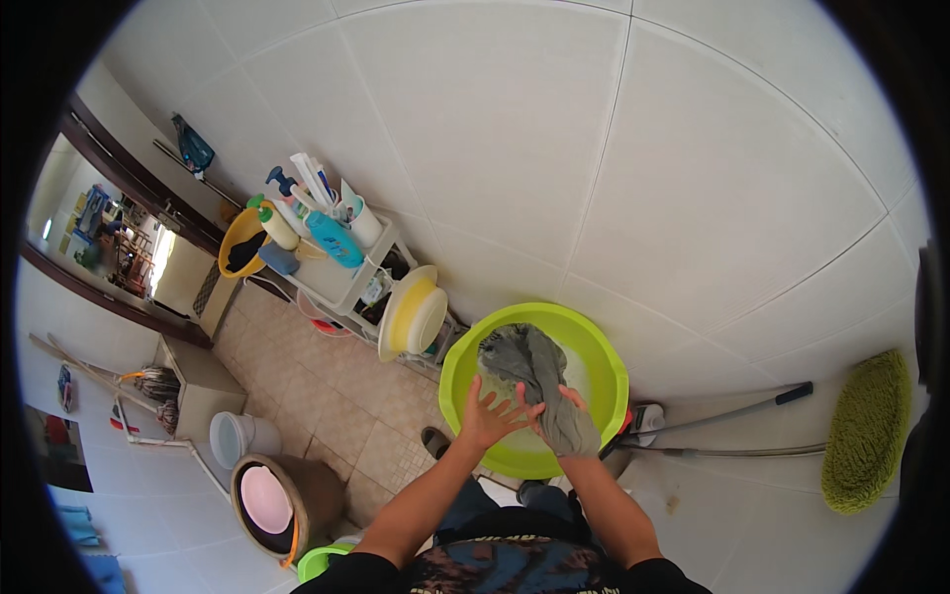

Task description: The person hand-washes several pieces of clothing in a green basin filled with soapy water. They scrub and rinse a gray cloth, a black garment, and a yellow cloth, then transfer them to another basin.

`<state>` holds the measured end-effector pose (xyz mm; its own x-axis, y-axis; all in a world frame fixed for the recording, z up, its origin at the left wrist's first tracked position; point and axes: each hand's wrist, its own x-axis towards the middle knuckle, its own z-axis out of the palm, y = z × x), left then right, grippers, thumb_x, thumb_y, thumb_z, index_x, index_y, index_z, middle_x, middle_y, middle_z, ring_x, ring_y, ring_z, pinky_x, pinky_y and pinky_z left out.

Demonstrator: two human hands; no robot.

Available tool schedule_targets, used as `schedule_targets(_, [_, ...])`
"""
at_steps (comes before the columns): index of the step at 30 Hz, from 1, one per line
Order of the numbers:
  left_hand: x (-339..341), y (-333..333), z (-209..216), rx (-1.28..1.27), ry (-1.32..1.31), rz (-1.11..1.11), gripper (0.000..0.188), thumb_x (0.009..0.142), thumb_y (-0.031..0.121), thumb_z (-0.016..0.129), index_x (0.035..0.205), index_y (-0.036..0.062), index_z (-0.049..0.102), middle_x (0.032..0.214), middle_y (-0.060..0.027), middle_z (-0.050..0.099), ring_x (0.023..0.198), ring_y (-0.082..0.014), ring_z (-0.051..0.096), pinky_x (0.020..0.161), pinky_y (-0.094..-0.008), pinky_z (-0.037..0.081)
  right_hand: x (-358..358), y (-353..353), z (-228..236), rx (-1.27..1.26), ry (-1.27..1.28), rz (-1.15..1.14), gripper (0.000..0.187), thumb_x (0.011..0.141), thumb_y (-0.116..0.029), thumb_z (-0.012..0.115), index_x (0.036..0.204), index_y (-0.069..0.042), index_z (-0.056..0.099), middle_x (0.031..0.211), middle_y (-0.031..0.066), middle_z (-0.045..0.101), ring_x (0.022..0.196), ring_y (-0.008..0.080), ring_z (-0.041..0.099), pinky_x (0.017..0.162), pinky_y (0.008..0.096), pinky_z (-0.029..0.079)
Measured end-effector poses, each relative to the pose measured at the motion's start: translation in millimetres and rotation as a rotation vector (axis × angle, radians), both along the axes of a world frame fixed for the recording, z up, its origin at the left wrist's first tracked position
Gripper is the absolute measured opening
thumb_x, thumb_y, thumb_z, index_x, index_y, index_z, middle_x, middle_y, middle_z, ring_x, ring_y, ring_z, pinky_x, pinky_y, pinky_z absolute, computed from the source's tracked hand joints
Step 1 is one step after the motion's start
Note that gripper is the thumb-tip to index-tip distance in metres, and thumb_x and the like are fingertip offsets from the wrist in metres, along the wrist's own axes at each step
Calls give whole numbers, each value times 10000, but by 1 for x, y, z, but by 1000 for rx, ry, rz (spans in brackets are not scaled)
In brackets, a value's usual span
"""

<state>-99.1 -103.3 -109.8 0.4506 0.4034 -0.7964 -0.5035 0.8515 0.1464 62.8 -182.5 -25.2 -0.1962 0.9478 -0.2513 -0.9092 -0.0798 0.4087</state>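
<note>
Recorded over lime-green basin (606,381), on the floor in front of the wearer and close to the white tiled wall (475,109): grey cloth (539,371), bunched and twisted, darker and wet-looking at the far end, paler toward the wearer. Located within the basin's outline, with the near end draped over right hand (536,416). Right hand noted as loosely closed on the cloth, with digits showing on both sides of the fabric and palm mostly hidden by it. Left hand (487,424) noted as open, with fingers spread and pointing toward the right hand, over the near left part of the basin; contact with the cloth not determinable from this view. Whitish liquid (577,374) visible inside the basin, to the right of the cloth. To the left, observed white shelf cart (341,289) bearing blue bottle (334,241) and green-topped pump bottle (279,231), among other containers; yellow-and-white basin (414,313) tilted on edge against the near end. Farther left, yellow basin (235,238) with dark cloth inside. Lower left, white bucket (228,437) beside large brown vat (322,487), with pink basin (266,499) at the mouth of the latter. Far right, green shaggy mop head (867,432), near long poles.
</note>
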Motion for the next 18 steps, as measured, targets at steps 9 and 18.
schedule_targets(9, [50, 42, 37, 406, -613, 3, 866, 828, 779, 497, 1346, 89, 569, 1301, -210, 606, 1181, -408, 560, 1014, -523, 478, -23, -31, 26, 132, 19, 192, 701, 947, -161, 595, 1544, -47, 247, 1488, 221, 400, 1202, 250, 523, 828, 329, 511])
schedule_targets(18, [38, 98, 23, 629, 283, -368, 425, 679, 31, 779, 1067, -60, 631, 985, -154, 714, 740, -271, 693, 657, -393, 563, -49, -11, 1, -118, -1714, 285, 1224, 817, -485, 788, 1545, 98, -5, 1488, 299, 365, 1321, 322, 498, 1027, 395, 456])
